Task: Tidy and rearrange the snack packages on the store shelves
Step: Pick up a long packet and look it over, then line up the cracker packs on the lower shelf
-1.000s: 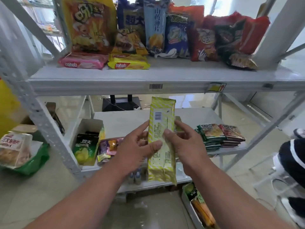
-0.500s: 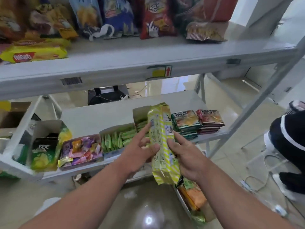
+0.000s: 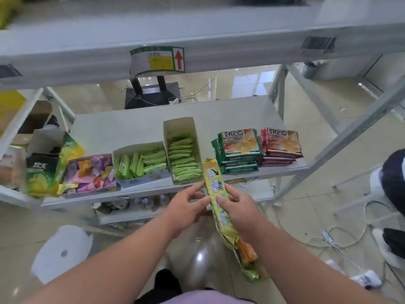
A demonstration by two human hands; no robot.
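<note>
Middle shelf (image 3: 153, 119): runs just ahead of the grip; its front lip lies under the pack's far end.

Biscuit stacks (image 3: 240, 150): green and red, on the shelf just right of the pack's far tip.

Box of green sachets (image 3: 183, 154): open, just left of that tip. The tip points into the gap between box and stacks.

Yellow pack (image 3: 215, 194): long, slim, held lengthwise with the far end at the shelf edge and the near end hanging back past the wrists. Probably light. Glossy film, likely slick. Contents probably brittle, so bending risks breakage. Best held mid-length at both side edges, as now.

Left hand (image 3: 186, 205): fingertips pinch the left edge.

Right hand (image 3: 238, 205): thumb and fingers clasp the right edge.
</note>
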